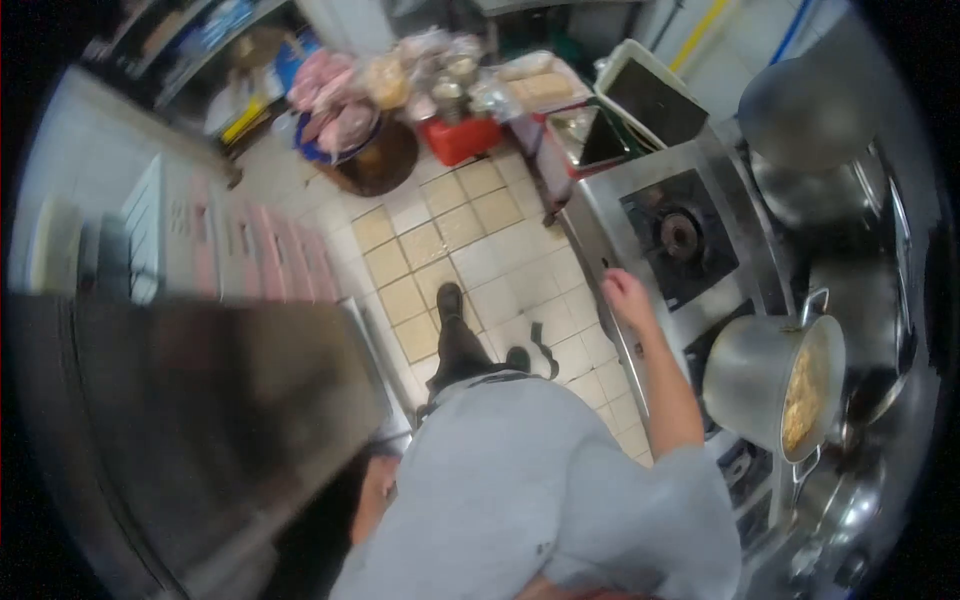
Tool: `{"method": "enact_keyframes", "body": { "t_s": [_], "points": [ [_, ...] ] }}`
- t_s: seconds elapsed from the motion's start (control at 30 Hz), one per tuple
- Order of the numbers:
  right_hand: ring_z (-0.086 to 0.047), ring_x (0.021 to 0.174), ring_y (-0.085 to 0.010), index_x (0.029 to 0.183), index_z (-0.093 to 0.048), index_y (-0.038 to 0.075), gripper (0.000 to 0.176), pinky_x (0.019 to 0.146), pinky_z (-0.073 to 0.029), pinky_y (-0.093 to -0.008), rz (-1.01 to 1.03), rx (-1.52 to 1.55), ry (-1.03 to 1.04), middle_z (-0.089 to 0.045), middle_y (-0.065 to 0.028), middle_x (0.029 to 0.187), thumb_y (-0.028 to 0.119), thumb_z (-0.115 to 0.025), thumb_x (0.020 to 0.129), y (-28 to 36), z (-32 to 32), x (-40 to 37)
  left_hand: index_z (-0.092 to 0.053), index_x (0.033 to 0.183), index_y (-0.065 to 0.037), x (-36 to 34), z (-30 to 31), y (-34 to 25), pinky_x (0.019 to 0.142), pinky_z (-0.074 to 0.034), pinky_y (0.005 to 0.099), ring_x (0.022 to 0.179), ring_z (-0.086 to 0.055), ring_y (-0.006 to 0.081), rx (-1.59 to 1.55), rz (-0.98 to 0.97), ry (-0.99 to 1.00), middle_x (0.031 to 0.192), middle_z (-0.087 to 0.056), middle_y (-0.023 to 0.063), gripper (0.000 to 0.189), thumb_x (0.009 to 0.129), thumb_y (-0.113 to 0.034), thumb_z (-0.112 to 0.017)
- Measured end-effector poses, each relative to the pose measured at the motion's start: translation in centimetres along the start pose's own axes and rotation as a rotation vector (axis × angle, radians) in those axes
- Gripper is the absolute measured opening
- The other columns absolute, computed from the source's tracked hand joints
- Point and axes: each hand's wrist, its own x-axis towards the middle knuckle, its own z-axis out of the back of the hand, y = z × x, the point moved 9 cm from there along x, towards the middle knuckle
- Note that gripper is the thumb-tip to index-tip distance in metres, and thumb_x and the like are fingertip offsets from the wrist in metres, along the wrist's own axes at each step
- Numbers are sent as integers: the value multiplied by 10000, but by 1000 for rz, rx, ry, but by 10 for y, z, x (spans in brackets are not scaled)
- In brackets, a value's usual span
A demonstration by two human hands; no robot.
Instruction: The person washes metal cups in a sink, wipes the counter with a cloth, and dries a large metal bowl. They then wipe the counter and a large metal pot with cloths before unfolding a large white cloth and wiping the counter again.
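Note:
My right hand is over the front edge of the steel stove, close to its small dark knobs. Its fingers are curled together, and nothing shows in them. My left hand hangs low at my side, beside the edge of the dark steel counter; its fingers are blurred and partly hidden. A large metal pot with yellowish-brown food in it stands on the stove beyond my right forearm. A round burner lies ahead of my right hand.
Ahead stand a tub of pink bagged goods, a red container and a white-rimmed bin. A large round metal pan is behind the stove. Pink-fronted drawers line the left. A dark strap-like thing lies on the tiled floor.

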Motion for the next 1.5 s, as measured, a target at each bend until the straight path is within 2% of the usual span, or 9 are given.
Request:
{"method": "enact_keyframes", "body": {
  "t_s": [0.27, 0.37, 0.4, 0.47, 0.67, 0.7, 1.03, 1.33, 1.5],
  "points": [
    [-649, 818, -123, 1171, -650, 14, 261, 746, -521, -280, -251, 179, -81, -708, -73, 925, 182, -586, 982, 10, -31, 58, -705, 989, 12, 208, 130, -96, 618, -494, 421, 758, -618, 229, -21, -239, 59, 909, -687, 134, 261, 886, -209, -611],
    [-681, 829, -163, 1171, -653, 18, 266, 760, -538, -305, -396, 226, -88, -719, -103, 943, 201, -568, 998, 29, -51, 47, -690, 975, 17, 225, 261, -269, 652, -496, 390, 767, -584, 231, 24, -73, -51, 834, -650, 88, 190, 936, -101, -547],
    [-706, 844, -204, 1171, -655, 23, 279, 783, -548, -332, -402, 179, -69, -729, -129, 962, 222, -554, 1004, 37, -54, 42, -688, 984, 22, 310, 294, -265, 681, -504, 381, 782, -615, 237, 83, -443, -174, 863, -672, 122, 168, 918, -70, -564],
    [-710, 862, -220, 1180, -653, 24, 278, 807, -550, -338, -339, 117, -99, -726, -143, 1000, 215, -553, 1004, 43, -50, 43, -674, 1105, 34, 366, 350, -356, 873, -525, 423, 1011, -676, 315, 463, -586, -110, 1099, -698, 229, 277, 945, -170, -574],
    [-689, 854, -169, 1178, -656, 3, 245, 766, -550, -301, -503, 394, -446, -707, -118, 960, 149, -542, 1017, 37, -21, 29, -713, 1034, 6, 292, 419, -737, 825, -525, 418, 890, -705, 308, 261, -1111, -358, 965, -729, 197, 250, 893, -190, -647],
    [-675, 836, -148, 1173, -655, -3, 240, 755, -547, -288, -479, 397, -516, -694, -100, 928, 137, -535, 1019, 36, -12, 27, -718, 1015, -3, 328, 421, -773, 796, -535, 388, 891, -704, 309, 579, -1008, -457, 967, -723, 207, 227, 880, -173, -652],
    [-611, 766, -110, 1229, -602, -25, 265, 704, -518, -249, -535, 598, -955, -650, -53, 879, 113, -535, 1013, -34, 26, -16, -705, 1132, -41, 189, 220, -1042, 829, -547, 354, 932, -720, 275, 461, -1247, -291, 1013, -731, 179, 283, 887, -178, -669],
    [-554, 733, -99, 1218, -604, -26, 306, 678, -485, -249, -819, 436, -1269, -614, -27, 849, 207, -542, 1030, -35, 35, -22, -604, 1263, 21, 303, -15, -1215, 755, -516, 277, 872, -621, 150, -156, -994, 448, 1046, -670, 79, 395, 903, -114, -692],
    [-561, 725, -105, 1197, -617, -16, 265, 638, -498, -260, -1001, 470, -1347, -619, -34, 841, 159, -526, 1021, 0, -18, 3, -555, 1270, 43, 378, -118, -1325, 858, -488, 293, 991, -609, 175, -248, -832, 362, 1111, -651, 100, 503, 840, -121, -756]
  ]
}}
